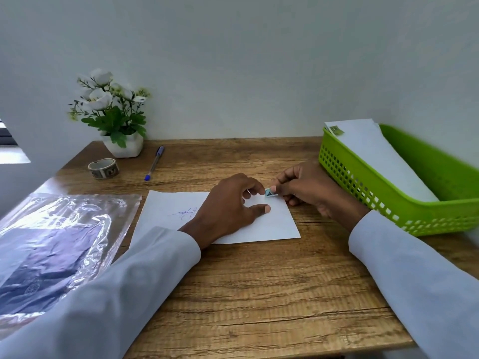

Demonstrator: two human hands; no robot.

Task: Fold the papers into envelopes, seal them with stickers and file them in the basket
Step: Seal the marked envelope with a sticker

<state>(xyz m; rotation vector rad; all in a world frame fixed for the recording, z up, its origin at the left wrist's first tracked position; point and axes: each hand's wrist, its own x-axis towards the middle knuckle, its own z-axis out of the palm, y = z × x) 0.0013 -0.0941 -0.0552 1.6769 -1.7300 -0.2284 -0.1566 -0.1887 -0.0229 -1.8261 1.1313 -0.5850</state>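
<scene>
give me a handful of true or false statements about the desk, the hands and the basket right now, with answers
1. The left hand presses down on the folded paper. True.
2. The green basket is empty. False: it already holds white envelopes, one showing a sticker.
3. The right hand pinches a small sticker at the paper's far right corner. True.
4. The pen lies on the paper. False: it lies on the bare desk, beside the sticker roll.
5. The flower pot stands at the back left. True.
</scene>
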